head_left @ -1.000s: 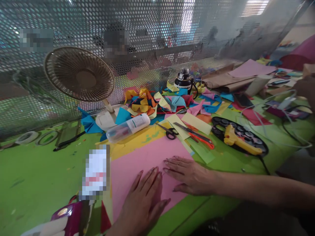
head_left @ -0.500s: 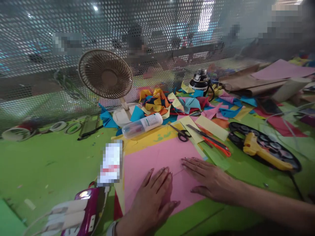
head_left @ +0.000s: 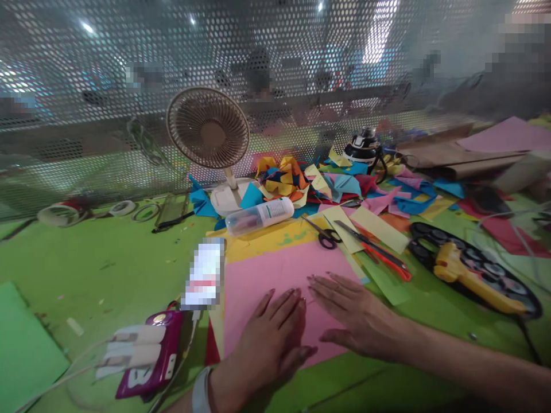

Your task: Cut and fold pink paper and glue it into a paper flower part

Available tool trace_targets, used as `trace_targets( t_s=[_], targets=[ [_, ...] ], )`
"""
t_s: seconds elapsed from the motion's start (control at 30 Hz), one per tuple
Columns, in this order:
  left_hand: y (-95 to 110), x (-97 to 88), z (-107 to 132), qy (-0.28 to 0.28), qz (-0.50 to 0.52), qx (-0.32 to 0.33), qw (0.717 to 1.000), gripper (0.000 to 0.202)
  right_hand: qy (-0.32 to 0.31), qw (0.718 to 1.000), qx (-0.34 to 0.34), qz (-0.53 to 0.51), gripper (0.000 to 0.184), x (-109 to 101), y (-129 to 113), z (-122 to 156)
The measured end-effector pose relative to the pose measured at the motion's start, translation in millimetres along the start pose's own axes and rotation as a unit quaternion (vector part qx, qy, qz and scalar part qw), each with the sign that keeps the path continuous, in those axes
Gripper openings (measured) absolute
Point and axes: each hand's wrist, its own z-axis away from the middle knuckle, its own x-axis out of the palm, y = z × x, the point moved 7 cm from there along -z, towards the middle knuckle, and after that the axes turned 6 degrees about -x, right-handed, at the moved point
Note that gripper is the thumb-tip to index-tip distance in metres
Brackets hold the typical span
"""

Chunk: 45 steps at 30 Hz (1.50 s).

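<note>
A large pink sheet of paper (head_left: 262, 275) lies flat on a yellow sheet (head_left: 245, 246) on the green table. My left hand (head_left: 275, 332) rests palm down on its lower middle, fingers stretched out and thumb pointing right. To the right, my right hand (head_left: 353, 315) also lies on the pink paper, fingers extended to the left. The fingertips of both hands are close together, with nothing held in either. Just beyond the paper are black-handled scissors (head_left: 328, 238), a clear bottle with a white label (head_left: 260, 218) and an orange-and-black cutter (head_left: 387, 258).
On the left are a phone (head_left: 203, 275) and a purple power strip (head_left: 166, 350) with cables. Behind stand a small fan (head_left: 210, 132) and a heap of folded coloured paper (head_left: 284, 178). A yellow glue gun (head_left: 477, 278) lies on a black tray (head_left: 424, 235) at right.
My right hand has slid left across the pink paper, nearer my left hand. The left hand stays on the sheet. The view has shifted slightly to the left.
</note>
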Motion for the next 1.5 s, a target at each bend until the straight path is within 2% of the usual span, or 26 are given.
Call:
trace_targets(
  t_s=[0.07, 0.2, 0.43, 0.63, 0.87, 1.0, 1.1, 1.13, 1.2, 1.23, 1.3, 1.33, 1.37, 1.43, 1.5],
  targets=[
    [-0.1, 0.4, 0.3, -0.003, 0.007, -0.003, 1.000, 0.064, -0.014, 1.000, -0.017, -0.014, 0.070, 7.3, -5.5, -6.4],
    [-0.5, 0.8, 0.6, -0.010, 0.025, -0.006, 1.000, 0.065, -0.005, 1.000, -0.022, -0.014, 0.071, 14.5, -4.4, -3.0],
    [-8.2, -0.8, 8.1, -0.058, 0.046, -0.005, 0.997, 0.065, 0.006, 1.000, -0.021, 0.021, 0.070, 10.4, 2.6, 13.4],
    [-19.6, -6.9, 30.2, -0.085, 0.040, -0.015, 0.995, 0.063, 0.008, 0.999, 0.022, 0.049, 0.073, 4.6, 19.5, 38.2],
    [-30.2, -7.9, 61.8, -0.061, -0.002, -0.044, 0.997, 0.062, 0.004, 0.998, 0.050, 0.045, 0.067, 4.2, 28.1, 51.2],
    [-31.4, -6.7, 67.6, -0.037, -0.022, -0.042, 0.998, 0.064, -0.026, 0.997, 0.067, 0.001, 0.056, -7.8, 34.6, 41.1],
    [-29.8, -8.2, 67.0, -0.015, -0.032, -0.037, 0.999, 0.065, -0.018, 0.992, 0.114, -0.042, 0.042, -26.6, 37.3, 11.4],
    [-29.2, -9.1, 66.5, -0.008, -0.036, -0.034, 0.999, 0.065, -0.025, 0.987, 0.144, -0.063, 0.042, -29.0, 38.5, -1.8],
    [-28.0, -11.0, 65.7, 0.005, -0.048, -0.027, 0.998, 0.065, -0.089, 0.963, 0.208, -0.149, 0.051, -18.8, 39.3, -28.3],
    [-27.6, -11.7, 65.4, 0.010, -0.054, -0.022, 0.998, 0.065, -0.146, 0.937, 0.214, -0.234, 0.053, -5.9, 34.1, -40.9],
    [-27.4, -12.7, 65.4, 0.023, -0.063, -0.011, 0.998, 0.066, -0.261, 0.857, 0.225, -0.383, 0.055, 21.5, 21.1, -58.0],
    [-27.7, -12.5, 65.6, 0.028, -0.065, -0.005, 0.997, 0.066, -0.288, 0.825, 0.238, -0.424, 0.055, 31.4, 18.5, -63.7],
    [-28.3, -11.9, 66.0, 0.034, -0.066, -0.001, 0.997, 0.066, -0.308, 0.805, 0.249, -0.442, 0.056, 39.6, 18.1, -67.4],
    [-29.7, -9.2, 66.8, 0.044, -0.069, 0.009, 0.997, 0.068, -0.319, 0.791, 0.260, -0.452, 0.055, 49.7, 21.5, -71.2],
    [-31.7, -5.0, 67.6, 0.048, -0.079, 0.016, 0.996, 0.069, -0.320, 0.790, 0.266, -0.451, 0.054, 53.4, 27.6, -69.0]
  ],
)
